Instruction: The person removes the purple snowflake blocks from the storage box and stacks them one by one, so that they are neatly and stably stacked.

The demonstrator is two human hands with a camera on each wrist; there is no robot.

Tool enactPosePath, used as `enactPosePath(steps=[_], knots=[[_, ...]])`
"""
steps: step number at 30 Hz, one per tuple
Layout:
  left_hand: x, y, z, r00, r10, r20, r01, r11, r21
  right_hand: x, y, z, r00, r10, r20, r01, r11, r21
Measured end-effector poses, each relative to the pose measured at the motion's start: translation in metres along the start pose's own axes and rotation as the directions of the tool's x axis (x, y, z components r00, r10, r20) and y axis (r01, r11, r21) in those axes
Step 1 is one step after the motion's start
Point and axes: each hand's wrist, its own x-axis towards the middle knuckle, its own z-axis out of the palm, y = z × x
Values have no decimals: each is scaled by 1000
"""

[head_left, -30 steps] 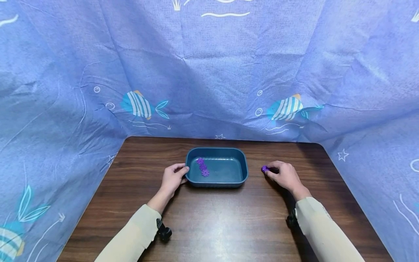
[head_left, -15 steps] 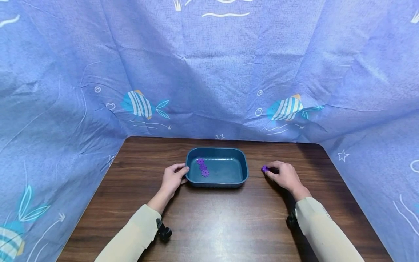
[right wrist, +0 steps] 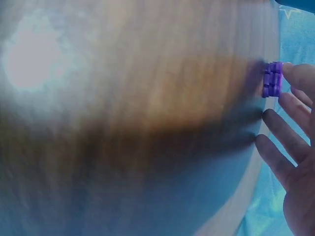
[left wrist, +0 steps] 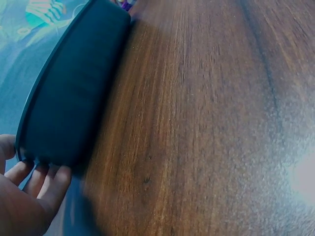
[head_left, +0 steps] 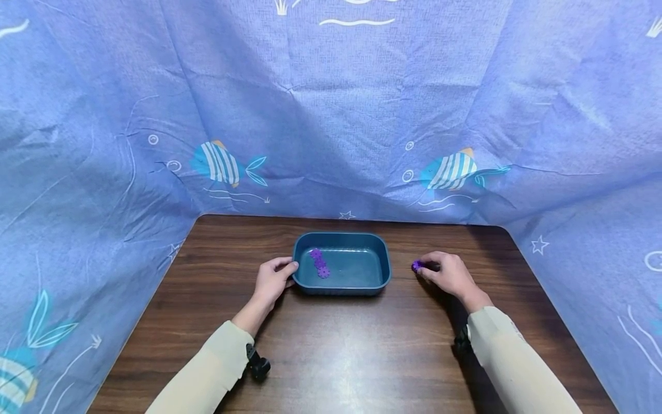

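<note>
A teal rectangular tray (head_left: 357, 288) stands near the middle of the table's far half. My left hand (head_left: 270, 280) grips its left end, thumb over the rim and fingertips against the outer wall, as the left wrist view shows. Inside the tray, a row of purple toothed discs (head_left: 323, 272) lies along the left side. To the right of the tray, my right hand (head_left: 449, 275) pinches a small stack of purple toothed discs (right wrist: 272, 79) between thumb and index finger, low over the tabletop. In the right wrist view its other fingers spread below, their tips by the table.
The dark wood-grain table (head_left: 341, 345) reaches its far edge just behind the tray. A blue cloth (head_left: 341, 115) with fish prints hangs behind and to both sides. Each wrist wears a small black camera, such as the left wrist camera (head_left: 258, 367).
</note>
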Motion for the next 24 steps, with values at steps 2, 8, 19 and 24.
enactPosePath(steps=[2, 8, 19, 24], knots=[[1, 0, -1, 1000, 10, 2, -10, 1000, 19, 2, -2, -4, 1000, 0, 7, 0, 1000, 5], [-1, 2, -3, 999, 30, 13, -31, 998, 58, 12, -10, -17, 999, -38, -10, 38, 999, 27], [2, 2, -3, 1000, 16, -5, -16, 999, 44, 39, -49, -28, 989, -146, 6, 146, 989, 20], [2, 3, -3, 1000, 22, -6, -22, 1000, 10, 51, -72, -22, 979, -204, -12, 205, 979, 15]])
